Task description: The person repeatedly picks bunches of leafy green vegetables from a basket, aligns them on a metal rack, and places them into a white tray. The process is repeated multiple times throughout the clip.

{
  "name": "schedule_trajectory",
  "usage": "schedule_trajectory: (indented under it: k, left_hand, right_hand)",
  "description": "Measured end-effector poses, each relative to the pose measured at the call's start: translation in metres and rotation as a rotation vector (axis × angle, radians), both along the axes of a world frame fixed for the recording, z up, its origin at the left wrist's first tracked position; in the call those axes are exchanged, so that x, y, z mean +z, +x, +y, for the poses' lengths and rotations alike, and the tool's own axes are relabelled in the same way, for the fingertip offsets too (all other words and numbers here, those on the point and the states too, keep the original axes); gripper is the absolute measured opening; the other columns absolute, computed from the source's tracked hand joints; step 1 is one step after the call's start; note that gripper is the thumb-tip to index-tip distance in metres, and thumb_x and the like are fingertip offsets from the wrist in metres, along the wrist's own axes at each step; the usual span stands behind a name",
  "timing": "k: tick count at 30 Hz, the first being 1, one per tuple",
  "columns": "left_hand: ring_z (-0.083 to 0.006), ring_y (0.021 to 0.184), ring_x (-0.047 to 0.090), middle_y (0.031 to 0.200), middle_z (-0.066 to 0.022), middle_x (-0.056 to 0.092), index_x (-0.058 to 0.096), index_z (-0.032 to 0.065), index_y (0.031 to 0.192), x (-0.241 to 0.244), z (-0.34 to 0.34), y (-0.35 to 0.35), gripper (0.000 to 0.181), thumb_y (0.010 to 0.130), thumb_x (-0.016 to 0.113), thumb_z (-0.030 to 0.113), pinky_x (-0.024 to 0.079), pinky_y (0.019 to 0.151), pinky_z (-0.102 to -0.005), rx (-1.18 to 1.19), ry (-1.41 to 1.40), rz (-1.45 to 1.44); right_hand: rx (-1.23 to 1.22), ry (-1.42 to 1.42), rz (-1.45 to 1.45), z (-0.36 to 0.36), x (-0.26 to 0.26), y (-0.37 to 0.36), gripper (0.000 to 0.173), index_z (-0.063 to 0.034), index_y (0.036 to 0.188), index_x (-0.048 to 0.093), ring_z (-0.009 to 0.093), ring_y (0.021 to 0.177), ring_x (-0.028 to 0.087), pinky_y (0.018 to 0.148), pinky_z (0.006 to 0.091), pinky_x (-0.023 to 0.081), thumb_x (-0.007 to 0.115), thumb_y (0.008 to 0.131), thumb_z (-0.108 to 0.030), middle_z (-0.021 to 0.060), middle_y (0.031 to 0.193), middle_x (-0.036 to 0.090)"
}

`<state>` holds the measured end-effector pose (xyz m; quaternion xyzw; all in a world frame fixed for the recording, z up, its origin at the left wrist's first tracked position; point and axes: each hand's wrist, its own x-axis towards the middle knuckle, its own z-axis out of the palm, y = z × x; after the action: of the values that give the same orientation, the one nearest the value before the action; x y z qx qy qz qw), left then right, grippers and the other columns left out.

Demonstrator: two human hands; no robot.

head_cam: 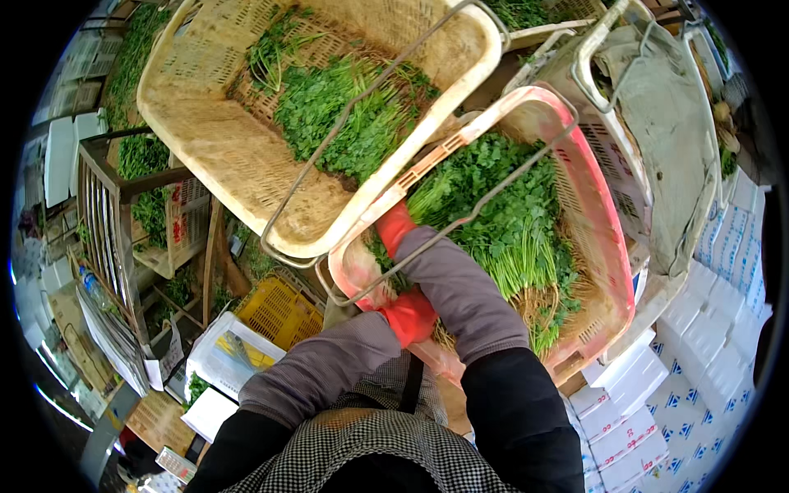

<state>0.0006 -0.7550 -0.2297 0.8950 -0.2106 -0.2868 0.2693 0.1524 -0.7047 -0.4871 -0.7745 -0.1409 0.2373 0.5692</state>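
Observation:
Both my hands wear red gloves and reach into the near-left end of a pink-and-white plastic basket [595, 203] with a wire handle [487, 196]. My left hand [412, 315] is just inside the near rim, close to some pale roots. Farther in, my right hand [394, 228] is beside the far rim, against the leafy bunches. The fingers of both hands are turned away or covered, so their grip is not visible. Bundles of coriander-like greens [499, 185] fill much of this basket, with pale stems and brown roots towards its right side.
A larger, dirty cream basket [203, 123] holding more bunched greens [345, 117] adjoins the far rim. To the right stands a basket under a grey cloth [659, 135], beyond it stacked white boxes [696, 345]. A yellow crate [283, 311] and metal-framed stand [117, 185] are at left.

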Motion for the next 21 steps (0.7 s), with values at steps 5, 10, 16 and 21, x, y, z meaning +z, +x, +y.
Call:
schedule_trajectory:
  k: [5,10,16,21]
  left_hand:
    - [-0.0353,0.12,0.056,0.137,-0.0238,0.052,0.049,0.0002,0.138,0.034,0.019,0.038,0.07,0.079,0.065,0.035,0.04,0.105,-0.0471,-0.16,0.076,0.263]
    - [-0.0346,0.131,0.048,0.152,-0.0245,0.035,0.024,-0.0012,0.152,0.04,0.011,0.032,0.091,0.08,0.066,0.036,0.035,0.11,-0.0489,-0.101,0.067,0.285]
    - [-0.0394,0.09,0.066,0.103,-0.0218,0.068,0.043,0.0033,0.14,0.052,0.015,0.059,0.071,0.083,0.067,0.037,0.053,0.078,-0.048,-0.272,0.125,0.53]
    - [-0.0349,0.09,0.068,0.096,-0.0175,0.07,0.055,0.0019,0.129,0.107,0.03,0.071,0.057,0.086,0.065,0.037,0.055,0.078,-0.0444,-0.081,-0.076,0.288]
  right_hand:
    - [0.406,-0.644,-0.563,-0.027,0.116,0.016,0.02,-0.0113,0.105,0.063,0.022,0.094,0.063,0.072,0.0352,0.053,0.046,0.094,-0.015,0.0039,0.1,0.066]
    - [0.543,-0.646,-0.761,-0.11,0.292,0.046,0.022,-0.0156,0.095,0.07,0.023,0.086,0.063,0.065,0.0374,0.048,0.059,0.076,-0.014,0.0021,0.1,0.068]
    - [0.37,-0.395,-0.846,-0.188,0.321,0.016,0.032,-0.0146,0.106,0.068,0.021,0.087,0.061,0.067,0.0369,0.051,0.061,0.075,-0.013,-0.0013,0.108,0.066]
    - [0.207,-0.248,-0.811,-0.215,0.32,0.009,0.045,-0.0141,0.112,0.067,0.024,0.083,0.064,0.066,0.0376,0.055,0.074,0.067,-0.013,0.0028,0.112,0.066]
